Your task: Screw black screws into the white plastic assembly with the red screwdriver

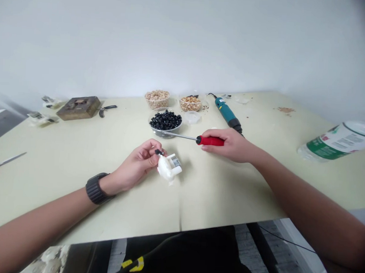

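Observation:
In my left hand [141, 163] is a white plastic motor housing [167, 168], with a silver motor [176, 162] set in its right side. A small black piece [159, 152] shows at the housing's top, beside my thumb and fingers. My right hand [231, 145] is closed around the red handle of a screwdriver [211, 141]. The screwdriver's shaft points left, and its tip overlaps the front of a clear bowl of small black parts [165, 120]; whether it touches them I cannot tell.
Behind stand two tubs of small tan pieces [156, 98] and brass-coloured pieces [190, 103]. A teal power screwdriver [228, 112] lies right of them. At left are a metal block [79, 108], pliers [107, 109] and red-handled scissors [3, 164]. A white-and-green container [341, 140] stands at right.

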The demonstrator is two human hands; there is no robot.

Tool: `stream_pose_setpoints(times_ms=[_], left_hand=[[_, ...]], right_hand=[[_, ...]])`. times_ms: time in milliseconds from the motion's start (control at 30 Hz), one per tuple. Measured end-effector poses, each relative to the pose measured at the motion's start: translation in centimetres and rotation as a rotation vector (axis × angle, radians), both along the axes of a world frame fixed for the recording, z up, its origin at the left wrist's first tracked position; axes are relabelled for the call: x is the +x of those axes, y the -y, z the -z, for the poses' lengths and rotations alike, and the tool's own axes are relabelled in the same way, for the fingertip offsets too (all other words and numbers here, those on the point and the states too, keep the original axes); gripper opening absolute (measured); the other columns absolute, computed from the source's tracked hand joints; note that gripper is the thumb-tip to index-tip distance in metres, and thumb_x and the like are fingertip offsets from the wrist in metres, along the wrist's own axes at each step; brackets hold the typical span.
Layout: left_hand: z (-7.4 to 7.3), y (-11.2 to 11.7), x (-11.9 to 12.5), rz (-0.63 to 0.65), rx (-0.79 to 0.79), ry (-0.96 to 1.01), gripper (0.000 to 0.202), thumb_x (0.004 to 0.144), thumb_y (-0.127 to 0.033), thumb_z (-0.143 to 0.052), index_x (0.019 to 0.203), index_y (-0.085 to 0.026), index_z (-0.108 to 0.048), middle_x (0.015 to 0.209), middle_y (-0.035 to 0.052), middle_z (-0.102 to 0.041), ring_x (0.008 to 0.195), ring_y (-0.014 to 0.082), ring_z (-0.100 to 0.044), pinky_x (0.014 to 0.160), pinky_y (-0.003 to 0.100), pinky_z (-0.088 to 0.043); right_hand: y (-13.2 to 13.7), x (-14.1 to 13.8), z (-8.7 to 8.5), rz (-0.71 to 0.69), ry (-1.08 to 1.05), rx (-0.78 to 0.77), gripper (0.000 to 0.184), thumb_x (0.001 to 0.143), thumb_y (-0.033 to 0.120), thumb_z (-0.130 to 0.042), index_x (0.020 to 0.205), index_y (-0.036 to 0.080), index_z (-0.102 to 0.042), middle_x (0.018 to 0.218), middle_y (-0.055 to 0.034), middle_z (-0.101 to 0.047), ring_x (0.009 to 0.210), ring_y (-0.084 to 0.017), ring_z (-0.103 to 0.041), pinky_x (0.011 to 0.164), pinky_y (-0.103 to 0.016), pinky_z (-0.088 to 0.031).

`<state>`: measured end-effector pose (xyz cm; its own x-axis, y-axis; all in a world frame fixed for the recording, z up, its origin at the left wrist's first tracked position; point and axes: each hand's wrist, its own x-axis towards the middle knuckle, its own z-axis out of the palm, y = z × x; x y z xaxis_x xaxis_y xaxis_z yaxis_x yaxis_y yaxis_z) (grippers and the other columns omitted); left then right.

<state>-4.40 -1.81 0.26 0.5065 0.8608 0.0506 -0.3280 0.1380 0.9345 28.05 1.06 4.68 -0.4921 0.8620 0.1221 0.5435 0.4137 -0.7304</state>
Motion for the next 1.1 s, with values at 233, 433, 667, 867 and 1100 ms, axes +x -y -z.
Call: stream_pose_setpoints(times_ms=[233,433,667,867,1100], left_hand=[[0.0,0.0,0.0,0.030,0.021,-0.004,0.026,0.091,-0.032,-0.086,0.102,-0.019,-0.066,0.097,0.0040,-0.074,0.077,0.0114,-0.067,0.070,0.020,-0.053],[0.0,0.0,-0.1,0.041,-0.007,-0.006,0.028,0.091,-0.031,-0.086,0.105,-0.019,-0.065,0.096,0.0045,-0.076,0.075,0.0122,-0.068,0.069,0.020,-0.052],[-0.1,0.0,-0.1,0.034,-0.002,-0.018,0.029,0.090,-0.033,-0.086,0.104,-0.019,-0.065,0.095,0.0040,-0.074,0.075,0.0115,-0.067,0.068,0.019,-0.052],[-0.3,0.0,-0.1,0.029,0.001,-0.030,0.029,0.090,-0.034,-0.086,0.102,-0.018,-0.064,0.087,0.0012,-0.070,0.068,0.0091,-0.061,0.064,0.018,-0.049],[-0.2,-0.2,-0.2,0.060,-0.014,-0.036,0.030,0.089,-0.032,-0.087,0.102,-0.018,-0.065,0.091,0.0024,-0.072,0.071,0.0106,-0.064,0.066,0.019,-0.050]], right_hand=[[-1.3,1.2,0.6,-0.039,0.023,0.037,0.042,0.084,0.053,-0.080,0.109,0.019,-0.084,0.106,-0.0090,-0.081,0.088,-0.023,-0.070,0.076,-0.031,-0.051],[-1.2,0.8,1.0,-0.096,0.029,0.037,0.039,0.085,0.051,-0.079,0.108,0.020,-0.085,0.099,-0.0080,-0.081,0.084,-0.021,-0.070,0.074,-0.031,-0.051],[-1.2,1.0,0.9,-0.089,0.044,0.040,0.038,0.085,0.049,-0.079,0.108,0.019,-0.085,0.100,-0.0082,-0.081,0.085,-0.021,-0.070,0.075,-0.031,-0.050],[-1.2,0.9,1.0,-0.102,0.065,0.043,0.037,0.086,0.050,-0.078,0.108,0.020,-0.085,0.100,-0.0071,-0.082,0.084,-0.021,-0.070,0.074,-0.030,-0.050],[-0.9,1.1,0.6,-0.145,0.130,0.046,0.034,0.087,0.047,-0.077,0.106,0.019,-0.084,0.101,-0.0077,-0.082,0.086,-0.021,-0.072,0.075,-0.030,-0.051]])
